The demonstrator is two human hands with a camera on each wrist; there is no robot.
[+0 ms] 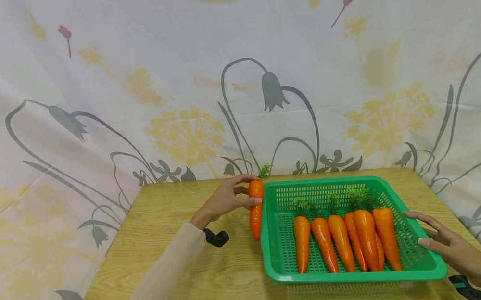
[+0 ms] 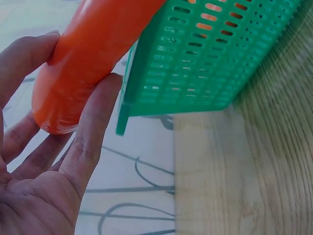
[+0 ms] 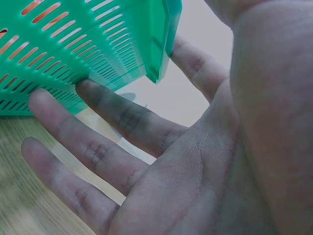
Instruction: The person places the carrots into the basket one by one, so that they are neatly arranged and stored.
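My left hand (image 1: 228,198) pinches an orange carrot (image 1: 256,221) near its thick upper end, between thumb and fingers. The carrot hangs tip down beside the left rim of a green plastic basket (image 1: 335,280), its leafy top pointing up. In the left wrist view the carrot (image 2: 93,58) lies close against the basket's outer side (image 2: 195,73). Several more carrots (image 1: 340,242) lie side by side in the basket, leafy ends to the back. Against the basket's right rim rests my right hand (image 1: 445,241), its fingers (image 3: 127,117) extended along the outer wall.
A wood-grain table (image 1: 182,271) carries the basket on its right half. Behind and around it hangs a pale sheet (image 1: 163,70) printed with grey and yellow flowers. Dark straps (image 1: 216,238) sit at both wrists.
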